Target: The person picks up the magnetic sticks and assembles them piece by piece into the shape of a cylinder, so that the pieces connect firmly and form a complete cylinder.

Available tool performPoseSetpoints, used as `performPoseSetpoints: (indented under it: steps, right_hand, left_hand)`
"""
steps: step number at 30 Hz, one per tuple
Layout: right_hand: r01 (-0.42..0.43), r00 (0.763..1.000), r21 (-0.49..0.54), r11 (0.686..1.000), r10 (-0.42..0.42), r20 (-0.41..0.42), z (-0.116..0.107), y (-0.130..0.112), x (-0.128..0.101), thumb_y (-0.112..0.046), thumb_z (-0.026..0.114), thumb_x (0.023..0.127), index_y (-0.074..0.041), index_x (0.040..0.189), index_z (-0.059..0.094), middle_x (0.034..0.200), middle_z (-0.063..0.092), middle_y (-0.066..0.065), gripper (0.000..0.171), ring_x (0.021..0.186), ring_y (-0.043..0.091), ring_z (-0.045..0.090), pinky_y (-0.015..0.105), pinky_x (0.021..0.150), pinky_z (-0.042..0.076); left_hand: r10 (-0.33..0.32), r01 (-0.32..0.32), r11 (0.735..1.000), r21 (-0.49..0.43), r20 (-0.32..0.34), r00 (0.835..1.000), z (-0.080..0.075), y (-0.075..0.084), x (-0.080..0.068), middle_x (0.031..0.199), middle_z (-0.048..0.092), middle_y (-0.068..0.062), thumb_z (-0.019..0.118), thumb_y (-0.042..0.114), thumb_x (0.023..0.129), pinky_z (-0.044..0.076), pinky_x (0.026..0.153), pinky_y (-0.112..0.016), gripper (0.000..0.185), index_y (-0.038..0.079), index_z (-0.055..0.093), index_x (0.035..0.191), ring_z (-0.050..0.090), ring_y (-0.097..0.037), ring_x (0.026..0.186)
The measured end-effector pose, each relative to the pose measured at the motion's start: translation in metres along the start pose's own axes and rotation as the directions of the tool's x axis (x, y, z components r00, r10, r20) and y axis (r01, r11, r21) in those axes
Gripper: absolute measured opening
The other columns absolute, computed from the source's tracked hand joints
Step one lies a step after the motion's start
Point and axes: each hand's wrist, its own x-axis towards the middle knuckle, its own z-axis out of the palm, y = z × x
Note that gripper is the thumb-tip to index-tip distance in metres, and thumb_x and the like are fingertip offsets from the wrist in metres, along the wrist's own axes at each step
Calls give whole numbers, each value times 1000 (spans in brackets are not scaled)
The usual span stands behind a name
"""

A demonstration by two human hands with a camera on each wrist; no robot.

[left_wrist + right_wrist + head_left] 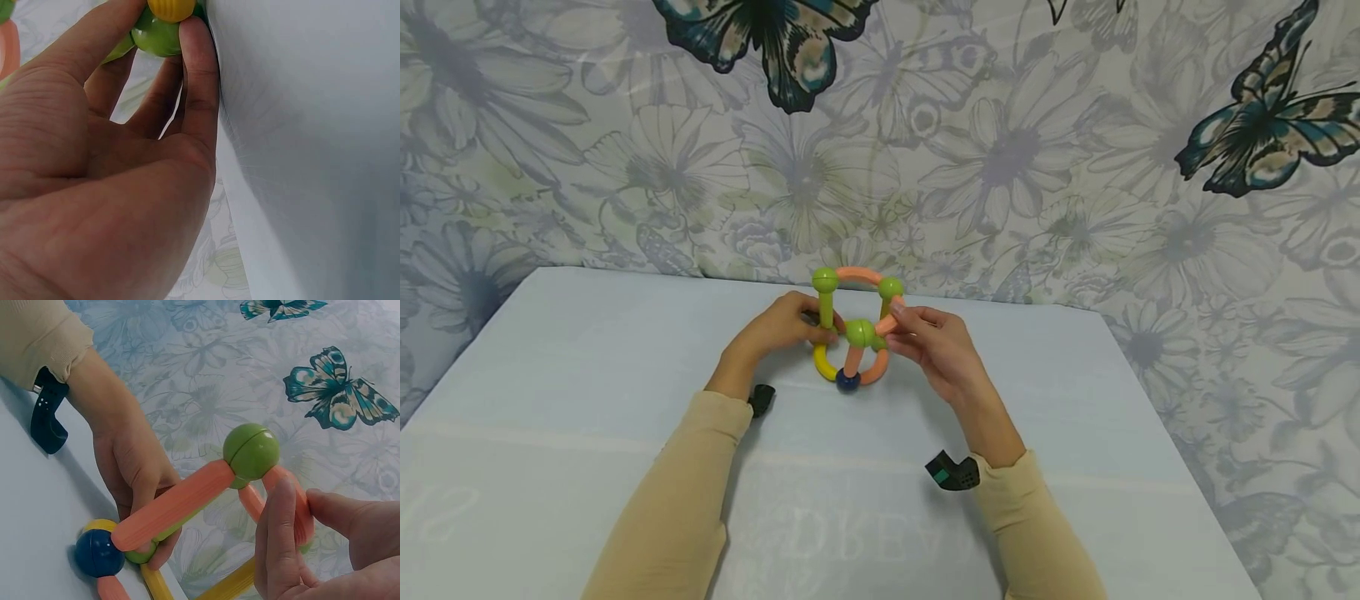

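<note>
A toy frame of magnetic rods and balls stands on the table. Its upper green ball (825,279) and another green ball carry an orange arched rod (859,273) between them. At the bottom, a dark blue ball (848,381) joins a yellow curved rod (822,362) and orange rods. My left hand (784,323) holds the frame's lower left, its fingers round a green ball (156,37) beneath a yellow rod (172,7). Between thumb and fingers, my right hand (940,350) pinches an orange rod (300,519) touching the front green ball (251,451). A straight orange rod (175,503) slopes down from that ball.
The pale table (625,358) extends on both sides of the frame and toward me. Behind its far edge rises a wall (1015,158) printed with flowers and butterflies. Dark wrist devices (953,472) sit at both sleeve cuffs.
</note>
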Motion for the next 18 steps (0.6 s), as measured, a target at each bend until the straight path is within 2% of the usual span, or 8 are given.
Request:
performPoseSetpoints:
  steps: [3,6,8,10,12,14,16,18]
  right_hand:
    - [8,1000,6,1000,-8,-3,2,0,0,-23,72,102,5,117,67,100,74,9,32,86,15,73,25,81,62]
    - [8,999,-44,999,-7,31,0,0,2,-29,68,105,7,120,66,100,73,9,39,86,15,73,25,81,62]
    - [-8,997,-94,996,15,76,-5,1,4,-37,61,108,6,120,67,97,74,9,45,86,17,74,28,81,63]
    - [-40,983,-174,984,70,172,-13,2,7,-46,51,111,9,123,66,100,75,11,58,87,20,75,33,83,64]
    - [-69,942,-271,960,152,298,-22,3,9,-51,43,112,9,126,65,107,76,20,66,91,24,76,39,86,63]
    - [-67,872,-367,928,233,430,-29,6,11,-50,36,114,11,131,63,116,73,26,69,97,29,75,45,89,63]
    - [-43,801,-435,899,291,523,-34,9,12,-44,35,115,11,136,61,124,69,32,64,104,35,74,49,92,62]
    - [12,768,-487,873,304,564,-34,13,13,-34,41,115,10,137,60,123,69,30,53,108,37,72,49,93,61]
  left_hand:
    - [2,-2,1000,2,-5,1000,-1,1,0,117,78,-9,83,14,92,46,109,-48,26,5,79,115,66,-30,120]
    - [-3,3,1000,-4,-8,1000,-1,1,-1,119,78,-11,83,15,92,45,111,-51,28,5,78,117,65,-31,123]
    - [-6,6,1000,-8,-9,1000,-2,1,-1,120,77,-12,84,15,92,44,111,-51,28,4,78,117,65,-32,122]
    - [-5,5,1000,-5,-11,1000,-1,0,0,119,77,-12,84,15,91,46,108,-48,28,5,78,116,66,-31,118]
    - [0,1,1000,14,-16,1000,-1,0,0,119,77,-13,83,13,91,50,101,-44,27,4,78,116,68,-29,111]
    - [11,-10,999,32,-24,1000,-1,-2,0,118,77,-13,82,12,91,51,96,-42,26,4,78,116,68,-29,106]
    - [23,-22,999,25,-25,999,-1,-1,-1,120,76,-14,82,14,92,50,97,-43,28,4,77,118,66,-30,110]
    - [35,-35,999,8,-27,999,0,-1,-1,122,75,-13,82,17,92,47,103,-49,29,6,77,118,63,-31,119]
